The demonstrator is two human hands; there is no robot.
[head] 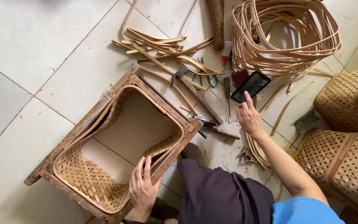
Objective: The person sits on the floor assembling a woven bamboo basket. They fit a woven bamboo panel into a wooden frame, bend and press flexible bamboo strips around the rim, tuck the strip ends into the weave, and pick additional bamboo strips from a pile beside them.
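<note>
Two bare hands are seen, neither clamped on anything. The left hand (142, 187) is laid flat, fingers loosely together, on the near rim of one half-woven tan bamboo basket (88, 177), which is seated inside one square frame of dark worn wood (167, 108); the palm rests where rim and frame meet. The right hand (249, 118) is stretched out with fingers spread, the forefinger tip set at the lower edge of one black flat phone (251, 85) lying on the pale tiled floor (34, 45); whether the screen is actually touched cannot be told for certain.

Between the two hands, one wooden-handled knife (218, 130) is lying just beside the frame's right corner, close under the right hand. One pair of green-handled scissors (206, 79) is seen near the phone's left side, among a loose scatter of split bamboo strips (158, 45), too many and too overlapped to be counted. One large coil of pale bent bamboo hoops (284, 35) is placed just beyond the phone. Two finished woven baskets (344, 161) are stacked close together at the right edge, near the right forearm.

Open floor is left to the far left and upper left of the frame; the right side is crowded. The basket's interior is open, its base showing the floor through.
</note>
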